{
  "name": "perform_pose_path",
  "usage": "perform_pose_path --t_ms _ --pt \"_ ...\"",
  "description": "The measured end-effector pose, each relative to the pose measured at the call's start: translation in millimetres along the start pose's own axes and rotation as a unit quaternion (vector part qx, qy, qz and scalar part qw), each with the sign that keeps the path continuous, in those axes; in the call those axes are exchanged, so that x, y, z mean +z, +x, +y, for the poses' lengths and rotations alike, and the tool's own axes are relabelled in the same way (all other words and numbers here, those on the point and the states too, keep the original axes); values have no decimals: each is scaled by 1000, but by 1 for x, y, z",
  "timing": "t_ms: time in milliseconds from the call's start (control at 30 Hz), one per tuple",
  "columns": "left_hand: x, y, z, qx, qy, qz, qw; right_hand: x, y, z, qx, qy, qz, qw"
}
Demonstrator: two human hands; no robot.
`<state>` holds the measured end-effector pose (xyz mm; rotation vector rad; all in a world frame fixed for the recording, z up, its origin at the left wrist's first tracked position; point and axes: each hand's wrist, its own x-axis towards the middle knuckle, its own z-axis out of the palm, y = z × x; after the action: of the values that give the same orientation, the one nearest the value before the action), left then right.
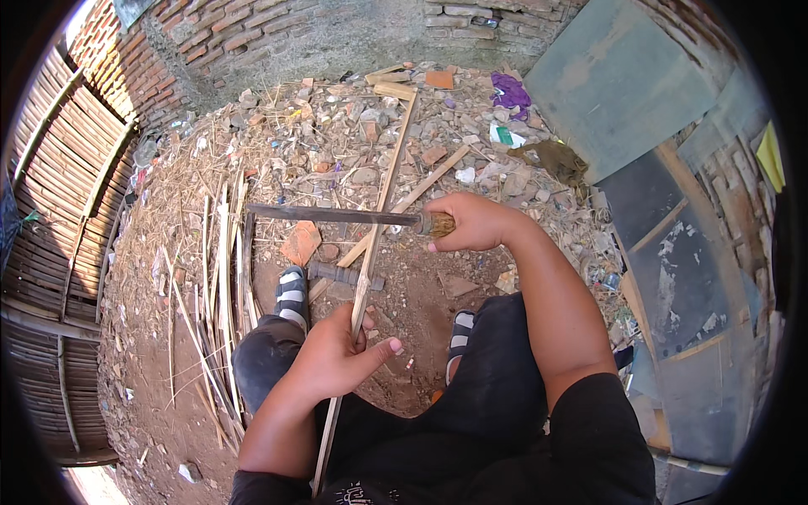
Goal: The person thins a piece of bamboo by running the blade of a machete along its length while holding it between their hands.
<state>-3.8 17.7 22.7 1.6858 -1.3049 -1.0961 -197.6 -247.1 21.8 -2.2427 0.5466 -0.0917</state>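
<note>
My left hand [341, 353] grips a long, narrow bamboo strip [365, 278] with its fingers curled round it and the thumb stretched out to the right. From beside my lap the strip runs up and away toward the rubble. In my right hand [474, 222] is a machete [324, 214] with a dark, straight blade and a wooden handle. The blade points left and crosses the strip well beyond my left hand; whether its edge touches the strip I cannot tell. Beneath them, a second wood piece [438, 175] lies slanted on the ground.
Several split bamboo strips [225, 303] lie left of my feet. Broken bricks and litter cover the ground, with a purple cloth [510, 94] farther off. A brick wall [337, 42] stands ahead, a bamboo-slat panel [63, 194] at left, and leaning boards [623, 84] at right.
</note>
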Motion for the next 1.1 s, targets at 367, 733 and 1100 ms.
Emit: perform_pose_path --t_ms 367,733,1100 --pt "-3 -3 20 -22 56 -19 998 -19 -16 32 189 201 140 951" --pt "-4 -2 21 -24 69 -14 997 -15 -7 39 142 97 108 979" --pt "1 1 -6 9 4 -5 1000 -3 0 6 0 6 -22 1000"
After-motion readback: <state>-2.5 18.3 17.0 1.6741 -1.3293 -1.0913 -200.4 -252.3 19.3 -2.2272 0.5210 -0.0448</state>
